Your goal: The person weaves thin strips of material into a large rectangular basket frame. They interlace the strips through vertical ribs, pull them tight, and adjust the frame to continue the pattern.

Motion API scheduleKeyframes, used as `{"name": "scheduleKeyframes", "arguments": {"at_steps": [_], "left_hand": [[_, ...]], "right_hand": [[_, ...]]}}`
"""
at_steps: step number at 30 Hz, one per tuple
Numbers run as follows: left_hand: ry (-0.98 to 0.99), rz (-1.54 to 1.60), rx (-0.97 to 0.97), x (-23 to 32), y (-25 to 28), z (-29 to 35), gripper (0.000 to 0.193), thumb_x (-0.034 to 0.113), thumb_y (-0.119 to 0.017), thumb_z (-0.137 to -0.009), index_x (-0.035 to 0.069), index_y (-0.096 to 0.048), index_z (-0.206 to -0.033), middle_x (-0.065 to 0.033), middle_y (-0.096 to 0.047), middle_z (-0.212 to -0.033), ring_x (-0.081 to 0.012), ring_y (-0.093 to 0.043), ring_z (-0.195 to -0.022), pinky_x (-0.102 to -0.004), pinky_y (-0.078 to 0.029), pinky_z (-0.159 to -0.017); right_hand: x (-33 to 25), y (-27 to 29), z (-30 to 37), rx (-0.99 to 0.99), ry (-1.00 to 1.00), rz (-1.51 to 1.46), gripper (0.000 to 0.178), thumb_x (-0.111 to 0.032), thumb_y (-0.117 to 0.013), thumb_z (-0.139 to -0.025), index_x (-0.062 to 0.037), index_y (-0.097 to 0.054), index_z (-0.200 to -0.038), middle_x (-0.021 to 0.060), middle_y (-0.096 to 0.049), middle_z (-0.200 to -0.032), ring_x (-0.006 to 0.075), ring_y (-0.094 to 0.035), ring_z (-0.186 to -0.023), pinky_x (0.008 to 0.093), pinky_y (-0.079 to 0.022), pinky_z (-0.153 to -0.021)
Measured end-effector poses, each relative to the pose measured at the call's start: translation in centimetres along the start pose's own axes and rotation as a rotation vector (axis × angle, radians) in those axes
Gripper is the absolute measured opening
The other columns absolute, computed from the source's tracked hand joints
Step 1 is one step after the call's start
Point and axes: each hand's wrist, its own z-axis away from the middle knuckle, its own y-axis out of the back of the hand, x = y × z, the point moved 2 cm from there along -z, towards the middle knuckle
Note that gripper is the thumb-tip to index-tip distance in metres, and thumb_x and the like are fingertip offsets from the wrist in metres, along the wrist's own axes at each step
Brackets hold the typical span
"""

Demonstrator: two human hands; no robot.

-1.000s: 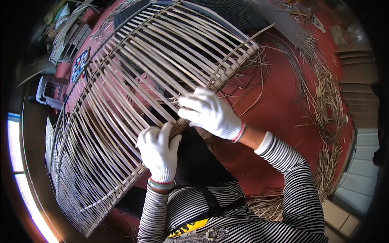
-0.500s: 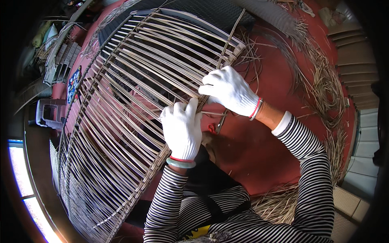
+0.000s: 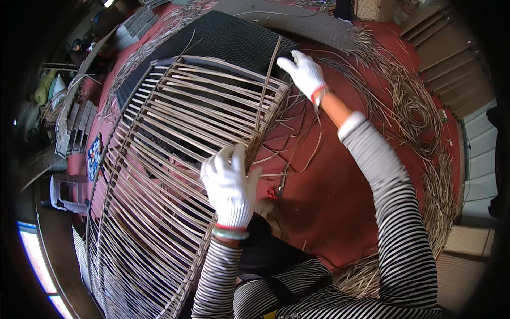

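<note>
A large curved frame point(image 3: 175, 109) of slender brown strands lies before me, its strands running in close rows between braided bars. My left hand point(image 3: 228, 183), in a white knitted glove, curls its fingers over the strands at the frame's right edge; its thumb lies apart. Farther off, my gloved right hand point(image 3: 304, 76) hovers just beyond the frame's far right corner, thumb and fingers spread, and no held strand can be made out. Close to it, a loose strand point(image 3: 270, 74) sticks out past that corner. Another strand point(image 3: 319, 137) loops below the right wrist.
Beyond the frame lies a dark woven panel point(image 3: 223, 34). Bundles of loose strands point(image 3: 422, 119) cover the right side of the red floor point(image 3: 329, 207). A small red-handled tool point(image 3: 274, 192) lies near the left hand. On the left stands a translucent plastic stool point(image 3: 69, 192).
My right hand has left the frame's edge and moved up and away past the far corner, its fingers opening. My left hand stays at the edge. The view has shifted slightly.
</note>
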Motion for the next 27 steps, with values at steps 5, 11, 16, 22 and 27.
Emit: {"name": "scheduleKeyframes", "arguments": {"at_steps": [5,11,16,22,27], "left_hand": [[-0.035,-0.039,-0.144,0.5,-3.1,-2.8,0.058,0.022,-0.088,-0.078,0.005,-0.069,-0.13,-0.0121,-0.064,-0.118,-0.0341,-0.059,-0.118,-0.051,-0.045,-0.105],[-0.057,0.067,-0.101,-0.2,-3.4,-2.6,0.061,0.017,-0.087,-0.077,0.004,-0.066,-0.132,-0.0128,-0.062,-0.132,-0.0364,-0.056,-0.125,-0.0523,-0.043,-0.11],[-0.049,0.106,-0.164,-0.4,-3.6,-2.6,0.059,0.015,-0.083,-0.08,0.004,-0.066,-0.135,-0.0095,-0.065,-0.14,-0.0359,-0.057,-0.131,-0.0524,-0.044,-0.111],[-0.075,0.087,-0.128,-0.3,-3.4,-2.3,0.06,0.012,-0.082,-0.078,0.003,-0.066,-0.135,-0.0094,-0.065,-0.139,-0.0347,-0.059,-0.126,-0.0496,-0.046,-0.109],[-0.083,0.126,-0.088,-0.6,-3.4,-2.3,0.056,0.012,-0.083,-0.078,0.004,-0.068,-0.132,-0.0087,-0.067,-0.134,-0.0336,-0.06,-0.124,-0.0489,-0.046,-0.108]], "right_hand": [[1.7,-3.5,-4.6,-0.581,-0.183,-0.722,0.052,-0.039,-0.071,-0.106,-0.0002,-0.068,-0.14,0.0078,-0.079,-0.123,0.0176,-0.075,-0.107,0.031,-0.058,-0.091],[-0.2,-3.2,-3.3,-0.773,-0.178,-1.526,0.028,-0.022,-0.059,-0.114,0.0023,-0.07,-0.122,0.0056,-0.069,-0.096,0.0189,-0.07,-0.084,0.0385,-0.061,-0.086],[4.0,-2.0,-1.4,-0.338,-0.656,-1.372,0.016,-0.015,-0.069,-0.106,0.0007,-0.071,-0.103,-0.0034,-0.045,-0.069,0.0121,-0.044,-0.053,0.0367,-0.044,-0.052],[7.5,-8.1,-3.7,-0.213,-0.82,-1.419,0.02,-0.016,-0.055,-0.112,0.0,-0.066,-0.107,0.001,-0.053,-0.073,0.0126,-0.04,-0.05,0.0323,-0.037,-0.051],[7.6,-6.8,-4.8,-0.345,-0.746,-1.372,0.016,-0.019,-0.056,-0.11,-0.0035,-0.059,-0.107,0.0139,-0.065,-0.091,0.0256,-0.06,-0.065,0.0475,-0.052,-0.059]]}}
